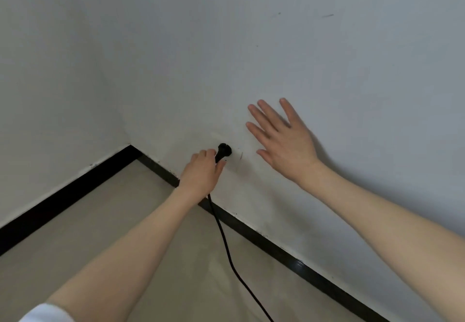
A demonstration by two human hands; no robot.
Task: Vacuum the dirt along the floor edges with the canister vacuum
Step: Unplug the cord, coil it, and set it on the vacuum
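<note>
1. The left hand (pixel 201 172) is curled round a black plug (pixel 222 151), holding it against the white wall (pixel 327 57) low down, a little above the skirting.
2. The plug's round head lies at the wall surface; whether its pins are seated in a socket cannot be made out, as the wall there is pale and washed out.
3. A black cord (pixel 226 243) drops from under the left hand, crosses the black skirting board (pixel 276 246) and runs over the beige floor (pixel 125 221) to the bottom edge of the view.
4. The right hand (pixel 281 140) is spread wide, fingers straight and apart, palm towards the wall, just to the right of the plug and slightly higher. It holds nothing.
5. Whether the right palm actually presses on the wall or hangs just off it is hard to tell; a soft shadow lies beside it.
6. The two walls meet in a corner at the left, and the black skirting runs along the foot of both.
7. A white sleeve (pixel 47 314) edge shows at the lower left, on the left arm.
8. A few small dark marks dot the wall at the upper right.
</note>
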